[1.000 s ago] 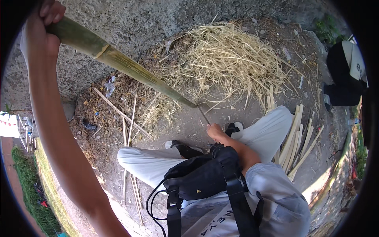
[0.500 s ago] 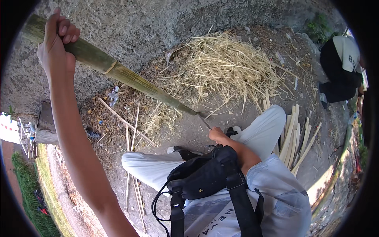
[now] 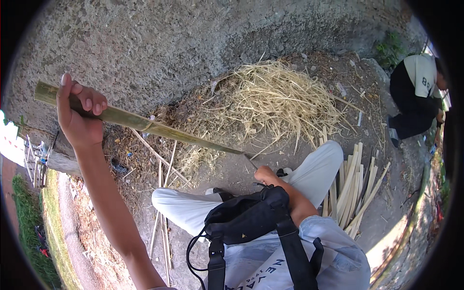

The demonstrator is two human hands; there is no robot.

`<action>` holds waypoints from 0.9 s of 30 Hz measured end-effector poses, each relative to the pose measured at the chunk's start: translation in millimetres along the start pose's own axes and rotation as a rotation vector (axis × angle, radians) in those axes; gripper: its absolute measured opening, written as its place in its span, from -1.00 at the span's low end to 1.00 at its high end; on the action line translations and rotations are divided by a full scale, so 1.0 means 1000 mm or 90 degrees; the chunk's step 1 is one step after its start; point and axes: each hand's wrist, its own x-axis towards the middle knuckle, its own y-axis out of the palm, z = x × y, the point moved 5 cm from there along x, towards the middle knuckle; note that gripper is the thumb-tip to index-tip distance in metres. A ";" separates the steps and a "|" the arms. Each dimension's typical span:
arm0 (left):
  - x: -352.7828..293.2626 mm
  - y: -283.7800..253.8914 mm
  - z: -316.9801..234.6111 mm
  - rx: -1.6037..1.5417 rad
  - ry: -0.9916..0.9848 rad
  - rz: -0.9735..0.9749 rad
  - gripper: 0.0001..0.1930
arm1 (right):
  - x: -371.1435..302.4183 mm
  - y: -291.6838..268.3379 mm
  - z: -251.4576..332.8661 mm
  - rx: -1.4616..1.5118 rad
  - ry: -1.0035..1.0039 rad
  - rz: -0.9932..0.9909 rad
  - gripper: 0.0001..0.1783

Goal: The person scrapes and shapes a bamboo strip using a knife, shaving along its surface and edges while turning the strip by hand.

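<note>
My left hand (image 3: 83, 113) grips a long green bamboo piece (image 3: 176, 136) near its upper left end, with the arm stretched out. The bamboo slants down to the right and has a pale ring at a node partway along. Its lower end meets the blade of a knife (image 3: 251, 161) close to the ground. Between my bent knees, my right hand (image 3: 266, 175) is closed around the knife's handle, which is mostly hidden by the fingers. How deep the blade sits in the bamboo is too small to tell.
A heap of pale shavings (image 3: 285, 99) lies against the rough wall (image 3: 159, 48). Split strips (image 3: 352, 191) are bundled beside my right knee; thin sticks (image 3: 163, 222) lie by the left. Another person (image 3: 415, 92) sits at the far right. A black bag (image 3: 249, 217) hangs on my front.
My left hand has come down and slightly right, bringing the bamboo's upper end lower, so the piece lies at a flatter slant. My right hand and the knife have barely moved.
</note>
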 end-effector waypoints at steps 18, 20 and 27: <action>-0.038 0.021 -0.065 0.048 0.248 0.176 -0.69 | -0.081 -0.052 0.032 -0.084 -0.174 -0.006 -0.49; -0.025 0.023 -0.044 0.101 0.222 0.194 -0.64 | -0.082 -0.060 0.019 -0.189 -0.273 -0.137 -0.52; 0.020 0.029 0.011 0.053 0.004 0.042 -0.69 | -0.078 -0.055 0.003 -0.286 -0.173 -0.129 -0.52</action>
